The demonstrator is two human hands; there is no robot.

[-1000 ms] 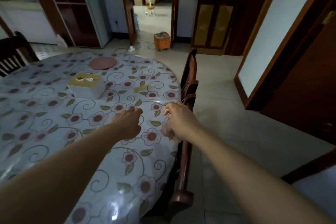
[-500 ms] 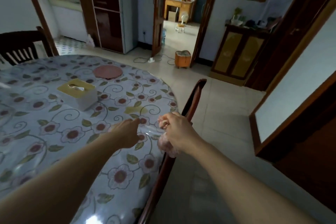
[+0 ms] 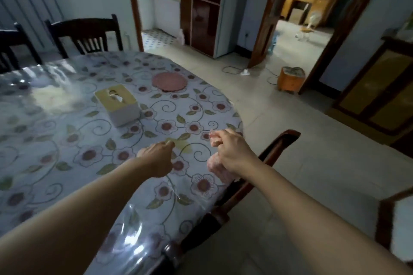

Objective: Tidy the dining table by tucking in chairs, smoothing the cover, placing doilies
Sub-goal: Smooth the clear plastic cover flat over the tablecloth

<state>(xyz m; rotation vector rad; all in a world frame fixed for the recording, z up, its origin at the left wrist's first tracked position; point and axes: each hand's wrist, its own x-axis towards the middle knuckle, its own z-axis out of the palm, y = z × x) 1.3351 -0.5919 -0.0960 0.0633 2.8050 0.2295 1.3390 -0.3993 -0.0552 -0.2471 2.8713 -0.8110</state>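
Tissue box point(image 3: 117, 104) and doily point(image 3: 169, 81) stand ahead.

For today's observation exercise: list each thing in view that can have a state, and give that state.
Left hand: fingers curled, over the table cover.
Right hand: grips bunched pink doilies.
Pink doily: lying flat.
Tissue box: tissue sticking out.
Near chair: tucked in.

The table cover point(image 3: 73, 140) looks like clear glossy plastic over a cloth printed with flowers; it shines strongly near the far left edge and at the near edge of the table. The doily point(image 3: 169, 81) near the far edge is pink, matt and finely textured. The tissue box point(image 3: 118, 105) looks smooth, with white sides and a yellow top. The chair point(image 3: 274, 152) at the right edge is dark polished wood. The right hand point(image 3: 232, 152) holds soft pink cloth point(image 3: 218, 168). The floor point(image 3: 290, 136) has pale smooth tiles.
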